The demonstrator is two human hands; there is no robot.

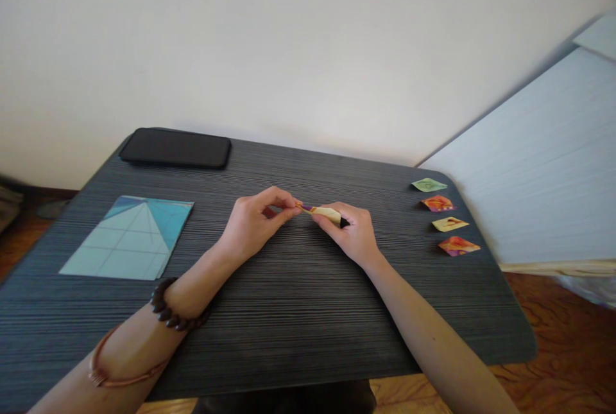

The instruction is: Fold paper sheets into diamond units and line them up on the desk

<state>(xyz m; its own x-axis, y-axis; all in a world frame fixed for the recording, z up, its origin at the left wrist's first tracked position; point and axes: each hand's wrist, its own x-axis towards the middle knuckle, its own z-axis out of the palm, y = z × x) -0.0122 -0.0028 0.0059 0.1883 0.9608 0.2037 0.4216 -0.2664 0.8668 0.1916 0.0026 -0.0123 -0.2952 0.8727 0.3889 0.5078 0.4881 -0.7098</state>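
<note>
Between my two hands, over the middle of the dark table, is a small folded piece of paper [328,214], pale yellow with a purple and orange strip. My left hand [257,221] pinches its narrow left tip between thumb and index finger. Around the wider right end, my right hand [351,231] is closed with the thumb in front and the fingers behind. The fingers of the right hand partly hide that end of the paper.
A stack of blue and pale green paper sheets [125,244] lies at the left. Behind it rests a black phone-like slab [176,147]. Several small folded paper pieces line the right side, among them a green one [429,185] and an orange-red one [459,246]. A wall borders the table's back.
</note>
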